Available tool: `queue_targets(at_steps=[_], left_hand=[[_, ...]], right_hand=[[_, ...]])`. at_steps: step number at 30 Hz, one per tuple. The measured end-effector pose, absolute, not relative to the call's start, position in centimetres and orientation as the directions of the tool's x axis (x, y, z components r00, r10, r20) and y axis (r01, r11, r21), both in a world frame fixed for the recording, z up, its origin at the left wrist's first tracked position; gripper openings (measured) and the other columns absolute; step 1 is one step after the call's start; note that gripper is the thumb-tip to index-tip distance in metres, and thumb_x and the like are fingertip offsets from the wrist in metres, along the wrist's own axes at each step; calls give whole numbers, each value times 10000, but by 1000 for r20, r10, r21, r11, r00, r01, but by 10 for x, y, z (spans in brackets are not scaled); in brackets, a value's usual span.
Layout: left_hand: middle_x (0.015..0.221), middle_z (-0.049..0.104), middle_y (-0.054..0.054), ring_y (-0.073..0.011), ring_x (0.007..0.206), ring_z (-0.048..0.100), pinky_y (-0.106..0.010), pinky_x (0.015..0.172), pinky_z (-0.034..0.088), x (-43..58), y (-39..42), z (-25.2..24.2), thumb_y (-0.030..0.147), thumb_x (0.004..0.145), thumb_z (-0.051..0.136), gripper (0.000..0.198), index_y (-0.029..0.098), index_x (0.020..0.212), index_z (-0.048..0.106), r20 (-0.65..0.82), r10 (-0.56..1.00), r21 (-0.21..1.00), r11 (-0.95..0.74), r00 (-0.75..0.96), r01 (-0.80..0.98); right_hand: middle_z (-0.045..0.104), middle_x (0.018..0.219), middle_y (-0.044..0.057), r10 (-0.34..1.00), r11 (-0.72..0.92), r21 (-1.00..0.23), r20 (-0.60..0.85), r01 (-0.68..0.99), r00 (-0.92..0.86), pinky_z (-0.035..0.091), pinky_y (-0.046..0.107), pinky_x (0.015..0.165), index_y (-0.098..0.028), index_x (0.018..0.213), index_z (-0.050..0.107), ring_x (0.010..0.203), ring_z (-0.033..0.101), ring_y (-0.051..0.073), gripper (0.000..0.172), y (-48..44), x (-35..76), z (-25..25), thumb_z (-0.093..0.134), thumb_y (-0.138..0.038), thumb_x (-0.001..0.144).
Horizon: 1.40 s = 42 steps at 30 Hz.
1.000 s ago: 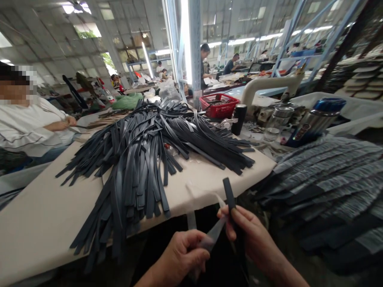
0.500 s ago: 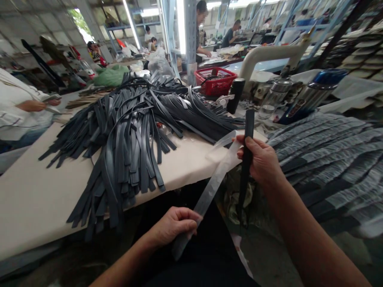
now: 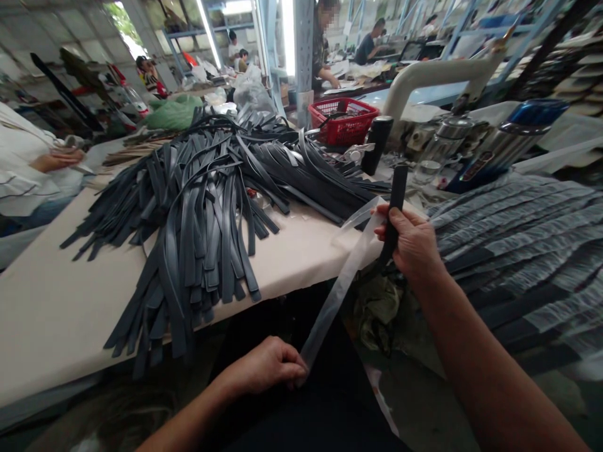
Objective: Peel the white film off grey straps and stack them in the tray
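Head view: past the table (image 3: 56, 314) heaped with dark straps (image 3: 202, 207), the left hand (image 3: 268, 367) pinches the low end of a clear film strip (image 3: 336, 295), which looks thin, limp and slippery and is best gripped at its ends. The right hand (image 3: 412, 245) is clenched around a light, bendy black strap (image 3: 396, 188), upright just off the table edge. The film now runs tauter than half a second ago.

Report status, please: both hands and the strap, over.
Left-hand grip shut on clear film strip, low. Right-hand grip holds black strap upright; film runs straight to it. Nothing across the film; strap pile lies left on table.
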<state>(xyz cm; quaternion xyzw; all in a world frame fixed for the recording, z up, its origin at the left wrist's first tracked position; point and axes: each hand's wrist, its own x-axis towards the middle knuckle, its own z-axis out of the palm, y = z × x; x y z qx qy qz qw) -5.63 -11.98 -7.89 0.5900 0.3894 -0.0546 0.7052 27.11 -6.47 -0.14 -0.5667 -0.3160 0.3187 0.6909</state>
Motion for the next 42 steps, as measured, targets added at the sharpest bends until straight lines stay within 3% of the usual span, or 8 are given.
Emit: queue_targets(at_steps=[4,8,11,16,20,26,34,42], left_hand=[[634,684,2,-112,593,573,-218,630,426,-42,-121,-81,252,728,682,122,162,690,755,-598,343,792,390,724,469],[702,730,-79,-133,596,633,-242,652,477,-13,-130,-95,286,671,764,200,94,725,751,-658,218,566,775,721,282],[706,718,-69,-116,560,628,-250,636,495,19,-133,-111,314,651,802,237,102,721,721,-696,166,449,860,699,244],[754,708,-18,-119,623,659,-300,710,533,77,-135,-133,293,805,727,164,145,774,666,-728,176,327,938,662,110],[777,716,-2,-109,694,686,-262,714,524,105,-140,-142,312,930,582,217,157,790,645,-778,223,293,956,588,25],[809,738,-7,-129,717,703,-238,615,496,114,-144,-142,347,909,616,201,163,840,656,-801,229,280,960,554,8],[781,740,-20,-143,694,694,-278,687,528,111,-143,-147,310,884,653,162,157,833,671,-800,253,285,958,543,-27],[752,729,-18,-132,646,688,-269,676,531,111,-139,-147,294,889,649,171,147,805,674,-816,269,287,957,511,-47]], right_hand=[[747,812,20,834,69,-987,-23,-146,551,464,206,466,-220,979,715,480,585,92,297,-83,268,-10,687,-451,795],[662,523,-12,854,-176,-984,-139,27,501,401,200,478,-182,1138,672,475,566,123,519,-136,265,-41,622,-586,816],[634,492,-18,831,-392,-919,-331,47,447,391,226,502,-140,1165,649,480,557,146,628,-192,260,-82,556,-653,814],[555,442,-18,715,-653,-754,-584,70,383,358,244,474,-133,885,692,440,549,161,639,-288,248,-140,408,-703,834],[537,510,-19,736,-646,-736,-529,204,423,380,243,493,-176,668,626,429,537,133,595,-335,231,-137,352,-655,888],[572,597,9,896,-436,-754,-312,491,317,388,248,587,-181,628,584,583,578,152,490,-322,214,-105,336,-462,943],[548,570,-13,827,-546,-790,-454,278,332,361,226,461,-192,669,586,455,520,130,429,-291,218,-114,369,-437,946],[582,610,3,817,-548,-801,-452,240,357,384,234,462,-187,652,576,452,527,132,428,-292,216,-124,380,-436,940]])
